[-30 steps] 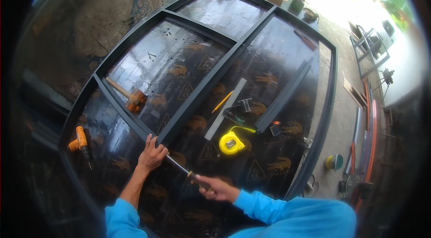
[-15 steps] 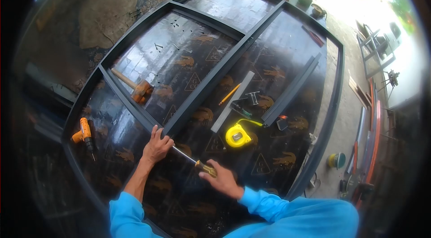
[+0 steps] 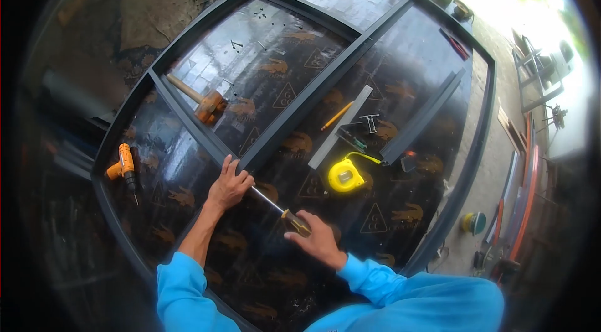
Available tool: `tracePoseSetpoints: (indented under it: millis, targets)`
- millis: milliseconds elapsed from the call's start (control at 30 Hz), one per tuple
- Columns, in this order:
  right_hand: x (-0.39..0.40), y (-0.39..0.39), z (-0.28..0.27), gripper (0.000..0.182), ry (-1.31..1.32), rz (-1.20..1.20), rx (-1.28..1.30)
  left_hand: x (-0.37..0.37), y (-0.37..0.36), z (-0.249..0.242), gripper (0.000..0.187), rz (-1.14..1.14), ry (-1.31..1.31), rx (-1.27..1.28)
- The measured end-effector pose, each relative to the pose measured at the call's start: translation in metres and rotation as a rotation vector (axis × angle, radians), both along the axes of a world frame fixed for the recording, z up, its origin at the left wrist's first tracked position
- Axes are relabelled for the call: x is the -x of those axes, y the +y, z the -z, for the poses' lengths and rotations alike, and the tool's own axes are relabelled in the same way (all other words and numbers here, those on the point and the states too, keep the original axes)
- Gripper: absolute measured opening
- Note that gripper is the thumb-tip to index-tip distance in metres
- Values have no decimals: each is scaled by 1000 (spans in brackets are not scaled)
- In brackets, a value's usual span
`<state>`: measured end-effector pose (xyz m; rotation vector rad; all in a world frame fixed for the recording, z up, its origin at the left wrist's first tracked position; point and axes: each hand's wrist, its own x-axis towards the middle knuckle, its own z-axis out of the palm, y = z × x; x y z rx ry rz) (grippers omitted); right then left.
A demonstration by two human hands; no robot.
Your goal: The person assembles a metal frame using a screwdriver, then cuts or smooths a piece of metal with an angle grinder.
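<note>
My right hand [image 3: 317, 242] holds a screwdriver [image 3: 295, 223] by its amber-and-dark handle, thumb on one side and fingers on the other. Its steel shaft slants up and left toward the joint of a dark metal frame [image 3: 275, 122]. At that joint my left hand [image 3: 229, 190] is closed around the end of the frame bar, beside the shaft. The screwdriver's tip is hidden behind the left fingers. Right of the hands lies a yellow tape measure [image 3: 345, 175], its blade slightly out. An orange cordless drill [image 3: 127, 166] rests at the left.
A wooden-handled mallet [image 3: 210, 106] lies inside the frame, with several small screws beyond it. Near the tape are a pencil [image 3: 337, 116], a flat metal strip [image 3: 341, 128] and a dark metal profile [image 3: 422, 118]. Red-handled pliers [image 3: 454, 44] lie farther back. Long bars [image 3: 524, 197] lie on the floor at right.
The whole view has shifted, so everything appears higher and farther right. Both hands keep their places at the frame joint and on the screwdriver; the right fingers have shifted slightly around the handle.
</note>
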<state>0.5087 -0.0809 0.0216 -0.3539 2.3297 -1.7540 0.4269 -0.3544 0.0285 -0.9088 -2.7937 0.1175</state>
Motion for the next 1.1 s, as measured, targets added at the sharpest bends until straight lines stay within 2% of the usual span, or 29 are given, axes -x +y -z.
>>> tracePoseSetpoints:
  millis: [200, 233, 333, 367, 400, 467, 500, 533, 567, 633, 667, 733, 767, 833, 867, 933, 1000, 1033, 1100]
  targets:
    - [18, 9, -2, 32, -1303, -207, 557, -1, 0, 3, 8, -2, -8, -6]
    - [27, 20, 10, 28, -1797, -267, 1117, -3, 1, 3, 11, -11, -11, 9]
    - [15, 6, 1, 30, -1721, -302, 1096, 2, 0, 4, 14, -3, 12, 41]
    - [13, 7, -4, 32, -1568, -208, 820, 3, -1, 7, 11, 0, 16, 22]
    - [12, 1, -13, 33, -1191, -90, 411, 1, -1, 8, 9, -2, 13, 2]
    - [-4, -9, -7, 31, 66, 195, -97, -2, -2, 7, 11, -5, -23, 7]
    - [-1, -11, -4, 30, 162, 178, -164, 0, -4, 11, 16, -17, -36, 12]
    - [1, -8, -2, 28, 254, 152, -234, 4, -2, 6, 28, -30, 50, -57]
    - [1, -7, 1, 27, 226, 110, -254, 1, 0, 2, 41, -44, 128, -126]
    - [3, -9, 8, 24, 227, 79, -282, 0, -4, 2, 81, -64, 85, -120]
    - [4, -9, 10, 24, 216, 79, -249, 1, -9, 7, 81, -86, 67, -119]
    - [6, -7, 10, 25, 219, 49, -257, 5, -12, 8, 92, -224, 178, -387]
    - [9, -7, 9, 25, 213, 51, -255, 3, -8, 8, 97, -316, 203, -413]
    - [14, -2, 9, 29, -793, -90, 173, 6, -8, 10, 96, -353, 125, -440]
    - [20, 5, 12, 29, -803, -89, 168, 5, -7, 11, 96, -399, 49, -470]
    - [34, 15, 16, 33, -1730, -300, 1035, 3, -8, 12, 94, -356, 40, -407]
    - [34, 11, 8, 36, -1703, -289, 965, 4, -8, 9, 90, -263, 52, -368]
    - [34, 8, -2, 37, -1534, -175, 793, 2, -7, 6, 86, -176, 13, -329]
    - [21, 2, -7, 41, -1095, 30, 468, -2, -6, 0, 57, -69, -47, -252]
